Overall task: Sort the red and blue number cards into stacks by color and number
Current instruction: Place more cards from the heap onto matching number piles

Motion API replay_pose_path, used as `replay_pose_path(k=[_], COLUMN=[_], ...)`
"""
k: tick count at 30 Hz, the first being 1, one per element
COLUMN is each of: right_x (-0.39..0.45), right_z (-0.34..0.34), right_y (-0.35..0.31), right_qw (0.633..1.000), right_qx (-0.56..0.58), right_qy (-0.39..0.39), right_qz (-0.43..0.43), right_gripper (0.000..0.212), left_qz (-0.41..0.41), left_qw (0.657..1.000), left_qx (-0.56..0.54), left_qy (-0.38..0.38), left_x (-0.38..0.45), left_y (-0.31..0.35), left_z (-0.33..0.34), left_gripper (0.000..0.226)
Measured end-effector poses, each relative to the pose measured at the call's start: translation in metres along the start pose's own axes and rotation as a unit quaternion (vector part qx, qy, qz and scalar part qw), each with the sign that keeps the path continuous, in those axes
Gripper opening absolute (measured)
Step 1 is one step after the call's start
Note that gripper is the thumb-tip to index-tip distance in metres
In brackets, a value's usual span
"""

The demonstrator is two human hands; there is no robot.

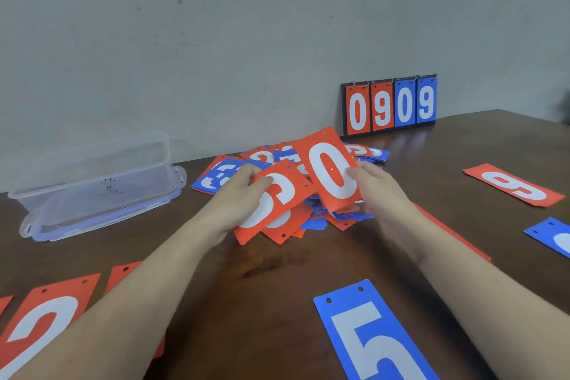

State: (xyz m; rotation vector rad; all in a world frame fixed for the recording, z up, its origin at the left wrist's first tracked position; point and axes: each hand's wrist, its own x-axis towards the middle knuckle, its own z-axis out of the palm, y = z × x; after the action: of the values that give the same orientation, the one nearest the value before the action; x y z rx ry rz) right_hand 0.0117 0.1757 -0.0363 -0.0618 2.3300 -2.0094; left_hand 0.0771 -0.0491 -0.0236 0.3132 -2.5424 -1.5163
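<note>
We're holding up a red 0 card (331, 170) with our right hand (377, 194), fingers curled round its right edge, while our left hand (239, 197) is gripping a red card (274, 200) that's maybe a 3 or 6, both just over the messy pile of red and blue cards (296, 185) sitting mid-desk toward the back edge. Sorted ones are lying around: a red 2 (43, 327) at the near left corner, a blue 5 (370, 336) at the near edge, and a red 9 (513, 185) and another blue card (552, 236) along the right edge. A clear plastic box (98, 185) is sitting at the back left of the desk (277, 302), and a little flip scoreboard (390, 105) reading 0909 is leaning on the wall.
</note>
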Motion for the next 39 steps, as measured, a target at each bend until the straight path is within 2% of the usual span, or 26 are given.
replay_pose_path(k=[3, 6, 10, 14, 16, 18, 20, 25, 31, 34, 39], right_x=[-0.003, -0.004, -0.006, -0.010, -0.014, -0.017, -0.016, -0.018, -0.021, -0.022, -0.027], right_z=[-0.003, -0.009, -0.009, -0.005, -0.003, -0.005, -0.009, -0.031, -0.091, -0.124, -0.164], right_y=[0.006, 0.007, 0.007, 0.010, 0.008, 0.002, -0.003, -0.015, -0.025, -0.021, -0.007], right_qw=[1.000, 0.999, 0.999, 0.996, 0.995, 0.997, 0.999, 0.999, 0.997, 0.995, 0.995], right_qx=[0.002, 0.007, 0.012, -0.026, -0.035, -0.034, -0.020, 0.034, -0.014, -0.030, -0.043], right_qy=[-0.002, -0.001, -0.038, -0.088, -0.089, -0.060, -0.029, 0.021, 0.054, 0.084, 0.092], right_qz=[-0.011, -0.037, -0.020, -0.008, -0.019, -0.031, -0.041, -0.032, -0.055, -0.046, -0.021], right_gripper=[0.021, 0.007, 0.032, 0.062, 0.052, 0.032, 0.026, 0.024, 0.017, 0.017, 0.011], left_qz=[-0.026, -0.030, -0.032, -0.011, -0.003, 0.000, 0.000, -0.024, -0.050, -0.048, -0.028], left_qw=[0.998, 0.995, 0.991, 0.986, 0.983, 0.977, 0.973, 0.968, 0.963, 0.969, 0.981], left_qx=[-0.060, -0.085, -0.097, -0.131, -0.166, -0.203, -0.225, -0.249, -0.255, -0.225, -0.156], left_qy=[-0.014, -0.042, -0.091, -0.102, -0.080, -0.063, -0.061, -0.036, -0.067, -0.088, -0.110], left_x=[-0.001, -0.004, -0.013, -0.020, -0.025, -0.030, -0.033, -0.029, -0.026, -0.023, -0.020], left_y=[0.001, 0.003, 0.004, 0.005, 0.005, 0.008, 0.014, 0.028, 0.049, 0.062, 0.084], left_z=[0.000, -0.001, 0.000, -0.002, -0.002, -0.001, 0.002, 0.025, 0.073, 0.103, 0.151], left_gripper=[0.018, 0.024, 0.030, 0.060, 0.069, 0.062, 0.050, 0.038, 0.036, 0.036, 0.040])
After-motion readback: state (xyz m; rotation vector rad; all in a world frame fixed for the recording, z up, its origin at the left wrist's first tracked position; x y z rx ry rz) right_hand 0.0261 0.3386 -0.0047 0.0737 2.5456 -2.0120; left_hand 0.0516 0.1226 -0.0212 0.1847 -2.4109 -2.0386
